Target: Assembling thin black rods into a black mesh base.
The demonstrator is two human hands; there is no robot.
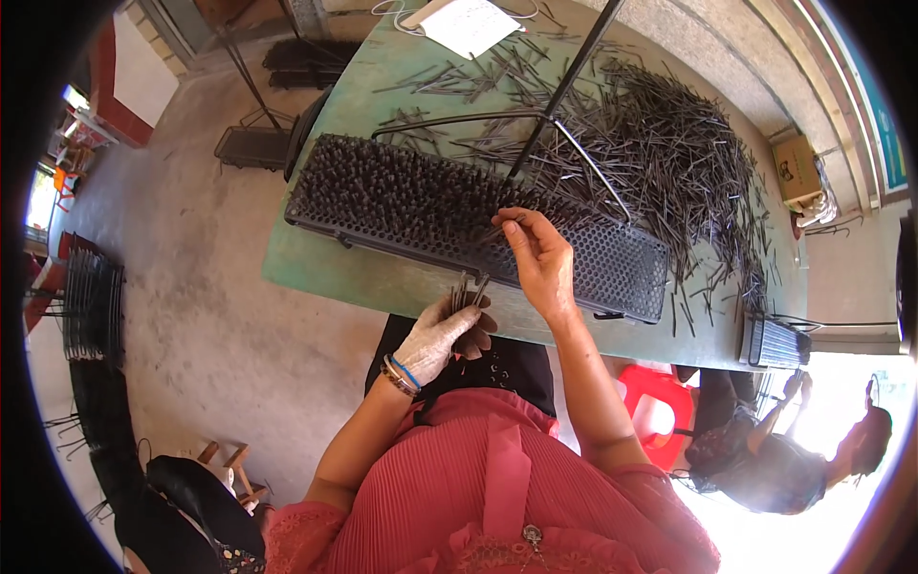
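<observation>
A long black rack (612,263) with rows of small holes lies across the green table. Thin dark rods (382,187) stand upright in its left and middle part, while the holes at its right end are bare. My left hand (445,335), in a pale glove with dark fingertips, is closed round a small bundle of dark rods (469,287) just in front of the rack. Bare and pinched, my right hand (540,253) is over the rack at the edge of the filled rows. Its fingertips seem to grip a thin rod, partly hidden.
A large heap of loose rods (679,143) covers the table behind and right. A wire handle (459,120) rises from the rack. Papers (464,24) lie at the far edge. Another person (765,450) works at a second rack (775,342) on the right, near a red stool (655,411).
</observation>
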